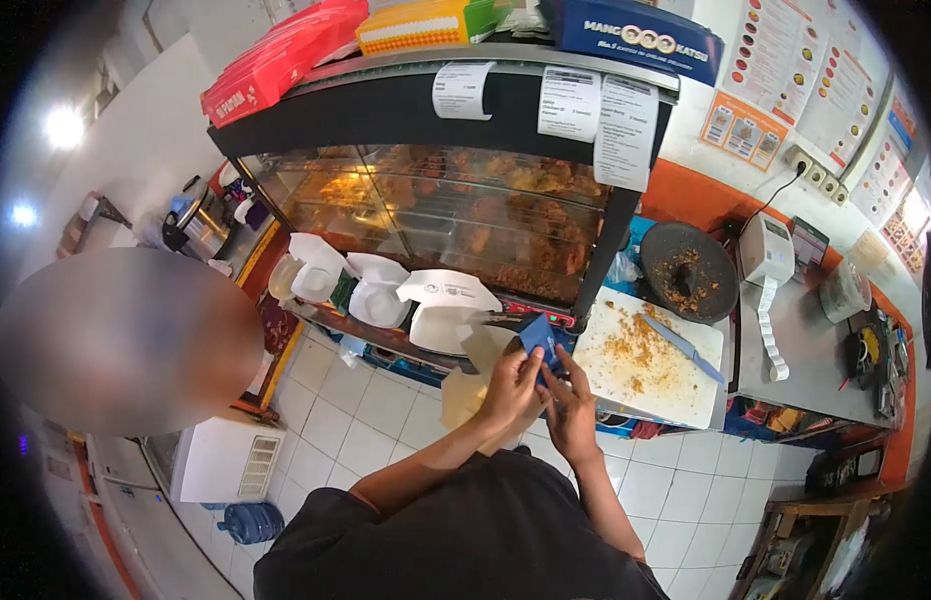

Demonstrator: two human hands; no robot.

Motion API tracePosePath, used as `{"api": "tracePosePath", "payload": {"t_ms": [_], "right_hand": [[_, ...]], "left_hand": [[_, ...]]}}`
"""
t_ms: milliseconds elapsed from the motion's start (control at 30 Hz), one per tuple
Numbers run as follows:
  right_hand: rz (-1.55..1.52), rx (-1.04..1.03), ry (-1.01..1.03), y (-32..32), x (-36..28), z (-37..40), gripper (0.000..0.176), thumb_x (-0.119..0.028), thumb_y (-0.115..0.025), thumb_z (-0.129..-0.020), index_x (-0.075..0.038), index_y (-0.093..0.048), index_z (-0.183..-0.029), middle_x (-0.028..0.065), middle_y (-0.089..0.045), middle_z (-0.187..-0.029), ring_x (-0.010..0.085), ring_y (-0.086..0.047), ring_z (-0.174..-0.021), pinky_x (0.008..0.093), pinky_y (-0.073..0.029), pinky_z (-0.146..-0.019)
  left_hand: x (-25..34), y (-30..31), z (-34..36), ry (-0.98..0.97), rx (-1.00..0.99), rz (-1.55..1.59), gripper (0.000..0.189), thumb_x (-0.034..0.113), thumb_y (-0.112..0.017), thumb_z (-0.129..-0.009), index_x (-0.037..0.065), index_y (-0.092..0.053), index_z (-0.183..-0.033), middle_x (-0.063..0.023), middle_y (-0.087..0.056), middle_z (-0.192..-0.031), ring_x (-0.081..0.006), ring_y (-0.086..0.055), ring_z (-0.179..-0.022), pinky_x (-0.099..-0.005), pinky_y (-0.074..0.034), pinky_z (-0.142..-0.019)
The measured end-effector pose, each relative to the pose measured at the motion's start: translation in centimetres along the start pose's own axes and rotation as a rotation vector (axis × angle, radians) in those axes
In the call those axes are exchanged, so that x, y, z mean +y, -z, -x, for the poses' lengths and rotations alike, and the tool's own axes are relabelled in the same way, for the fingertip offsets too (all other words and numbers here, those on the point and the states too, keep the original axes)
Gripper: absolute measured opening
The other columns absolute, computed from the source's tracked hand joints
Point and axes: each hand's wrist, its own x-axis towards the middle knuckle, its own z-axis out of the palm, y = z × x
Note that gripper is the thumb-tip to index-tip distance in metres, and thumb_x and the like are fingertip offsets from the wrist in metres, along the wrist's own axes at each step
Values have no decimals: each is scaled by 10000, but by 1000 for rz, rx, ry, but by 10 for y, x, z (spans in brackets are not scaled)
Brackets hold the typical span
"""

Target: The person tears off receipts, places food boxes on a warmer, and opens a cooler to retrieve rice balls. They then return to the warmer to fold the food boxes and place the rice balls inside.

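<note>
A blue cardboard food box (539, 338) is between my two hands, in front of the display cabinet. My left hand (511, 388) grips it from the left, with the fingers closed on its side. From the right my right hand (572, 405) presses on the box, the fingers bent against its edge. Pale open flaps (464, 398) stick out to the left of my left hand and seem to belong to the box. Just beyond them, an open white takeaway box (444, 318) stands on the cabinet's front ledge, next to a second white takeaway box (378, 300).
Fried pieces fill the glass cabinet (466, 210). To the right are a crumb-covered cutting board (626, 345), a knife (686, 347), a stone mortar (716, 300) and a receipt printer (766, 248). Flat cartons (286, 55) lie on top. A person (126, 340) stands at left.
</note>
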Motion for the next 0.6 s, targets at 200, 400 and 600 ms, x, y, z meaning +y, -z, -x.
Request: {"api": "tracePosePath", "payload": {"t_ms": [200,400,600], "right_hand": [[-158,298,-126,-18,16,-8,322,42,-763,-690,-17,-572,-942,156,-569,-1166,291,-575,-1074,377,-461,-909],[-663,-102,-357,2,38,17,1061,-68,-830,-718,-65,-85,-1474,145,-459,-1212,227,-505,-1108,376,-444,-951],[-1031,127,-1090,-25,100,65,761,-211,-672,-891,-127,-169,-1457,181,-480,-1283,342,-529,-1155,473,-457,-950]], "left_hand": [[11,-2,10,75,-249,-168,305,261,-490,-1020,-17,-579,-928,-20,-533,-666,-56,-519,-617,-237,-419,-532],[31,32,-4,-259,-632,-492,105,100,-585,-862,28,-658,-843,-160,-651,-773,-354,-648,-723,-445,-490,-616],[-58,65,16,-530,-905,-917,159,139,-561,-809,68,-703,-815,-123,-661,-942,-274,-556,-1129,-466,-362,-1037]]}}
